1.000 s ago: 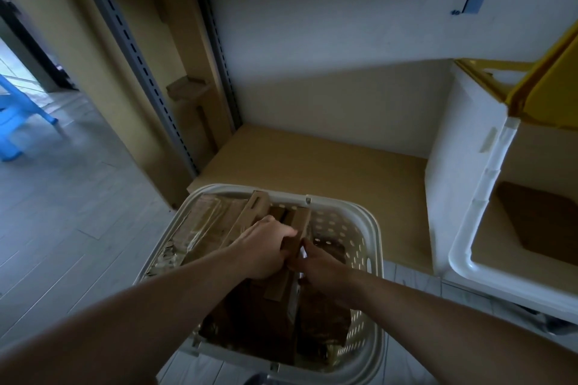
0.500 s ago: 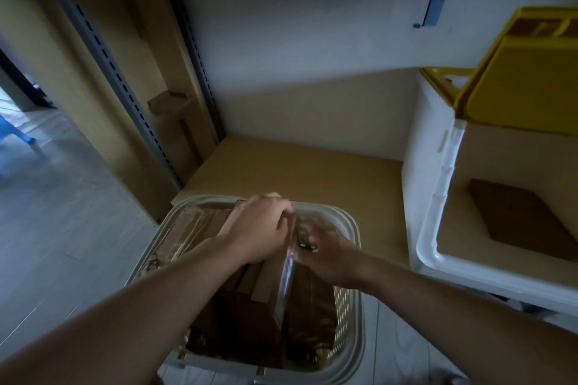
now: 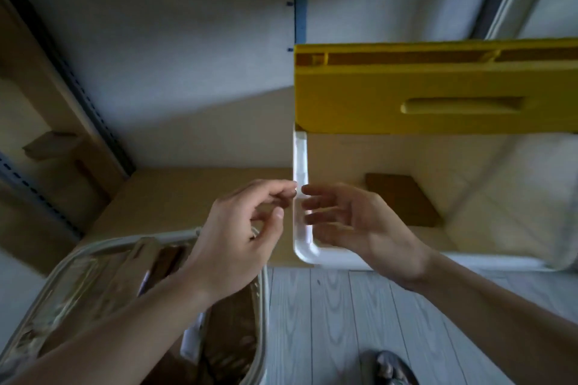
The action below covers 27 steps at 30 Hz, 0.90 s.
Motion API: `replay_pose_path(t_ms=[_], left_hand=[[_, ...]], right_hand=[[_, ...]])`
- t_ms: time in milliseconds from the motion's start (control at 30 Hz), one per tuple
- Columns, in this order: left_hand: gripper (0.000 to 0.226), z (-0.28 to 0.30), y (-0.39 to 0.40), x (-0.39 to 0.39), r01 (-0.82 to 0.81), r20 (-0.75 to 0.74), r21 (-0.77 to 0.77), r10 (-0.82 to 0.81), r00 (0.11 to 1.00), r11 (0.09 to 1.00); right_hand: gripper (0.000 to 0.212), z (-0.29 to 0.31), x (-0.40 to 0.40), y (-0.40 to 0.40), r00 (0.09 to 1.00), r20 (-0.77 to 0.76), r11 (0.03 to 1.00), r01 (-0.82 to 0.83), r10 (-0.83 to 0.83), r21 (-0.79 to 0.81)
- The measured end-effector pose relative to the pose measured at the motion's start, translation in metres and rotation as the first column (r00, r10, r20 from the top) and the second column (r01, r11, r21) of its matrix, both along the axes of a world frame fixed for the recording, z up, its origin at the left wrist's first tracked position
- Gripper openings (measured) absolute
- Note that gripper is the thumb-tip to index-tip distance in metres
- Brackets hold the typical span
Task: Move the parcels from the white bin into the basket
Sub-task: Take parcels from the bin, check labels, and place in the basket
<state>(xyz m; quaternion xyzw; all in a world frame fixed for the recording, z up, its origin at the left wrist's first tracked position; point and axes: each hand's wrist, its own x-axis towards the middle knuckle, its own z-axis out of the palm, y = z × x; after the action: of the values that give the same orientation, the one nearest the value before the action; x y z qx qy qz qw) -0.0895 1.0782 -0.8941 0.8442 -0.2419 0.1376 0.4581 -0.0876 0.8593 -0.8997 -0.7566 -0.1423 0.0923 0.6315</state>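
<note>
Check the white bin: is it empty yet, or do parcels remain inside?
Not empty. One flat brown parcel lies on the floor of the white bin; its right part is too blurred to judge.

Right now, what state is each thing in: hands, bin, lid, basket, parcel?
left hand: empty, fingers loosely curled, above the basket
right hand: empty, fingers spread, at the bin's corner
white bin: open
yellow lid: raised
basket: packed with parcels
brown parcel: lying flat in the bin
</note>
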Motion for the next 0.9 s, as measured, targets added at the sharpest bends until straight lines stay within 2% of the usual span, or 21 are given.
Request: replay_pose_path(t_ms=[67,167,267,367,467,667,800,900], left_hand=[[0.038,-0.002,-0.02,0.001,0.055,-0.046,-0.017,-0.056,0.997,0.998],[0.048,-0.007,-0.047,0.008,0.1,-0.141,-0.027,-0.103,0.985,0.995],[0.048,-0.016,-0.071,0.016,0.111,-0.246,-0.063,-0.124,0.961,0.992],[0.046,-0.024,-0.095,0.03,0.106,-0.32,-0.046,-0.115,0.94,0.993],[0.048,-0.03,-0.122,0.049,0.1,-0.321,0.012,-0.091,0.943,0.995],[0.033,-0.059,-0.182,0.092,0.084,-0.487,0.06,-0.045,0.872,0.995],[0.05,-0.101,-0.223,0.135,0.015,-0.521,0.184,0.085,0.85,0.983],[0.058,-0.115,-0.244,0.16,0.059,-0.623,0.274,0.13,0.771,0.96]], right_hand=[[0.053,-0.003,0.001,-0.023,0.998,0.021,0.998,0.057,-0.057,-0.022],[0.055,-0.009,0.002,-0.057,0.989,0.103,0.98,0.123,-0.108,-0.155],[0.069,-0.013,0.002,-0.089,0.977,0.122,0.949,0.199,-0.173,-0.246],[0.077,-0.018,0.001,-0.118,0.956,0.195,0.875,0.282,-0.22,-0.394],[0.077,-0.024,0.002,-0.144,0.946,0.214,0.801,0.32,-0.243,-0.506],[0.076,-0.043,0.033,-0.173,0.927,0.141,0.733,0.361,-0.346,-0.576],[0.067,-0.05,0.07,-0.181,0.905,-0.056,0.71,0.291,-0.422,-0.641],[0.059,-0.062,0.099,-0.185,0.85,-0.17,0.714,0.293,-0.499,-0.636]])
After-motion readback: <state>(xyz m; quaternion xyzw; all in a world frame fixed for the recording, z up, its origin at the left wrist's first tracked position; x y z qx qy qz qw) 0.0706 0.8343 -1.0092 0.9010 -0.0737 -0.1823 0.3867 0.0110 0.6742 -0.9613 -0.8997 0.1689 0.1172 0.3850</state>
